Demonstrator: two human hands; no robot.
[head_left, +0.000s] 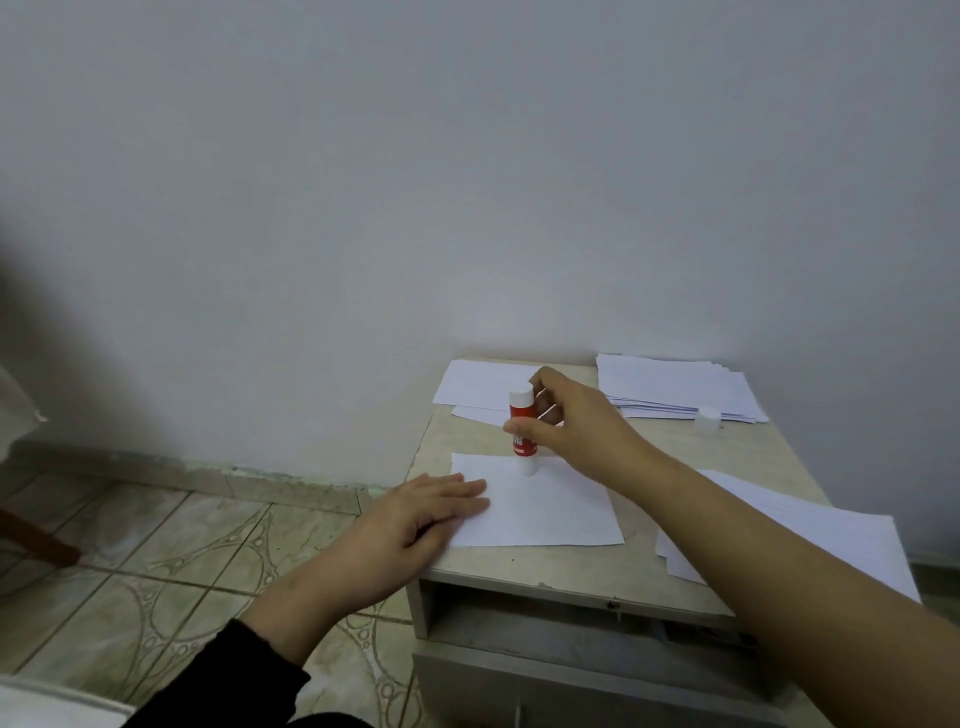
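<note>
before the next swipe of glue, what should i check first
1. Grip: right hand pinches the glue stick, which stands upright: ok.
2. Contact: the stick's tip is down on the sheet, near its far edge: ok.
3. Anchor: left hand lies flat on the sheet's left edge: ok.
4. Cap: off, standing on the table by the paper stack, away from the sheet: ok.
5. Glue actually laid on the paper: cannot tell.
</note>
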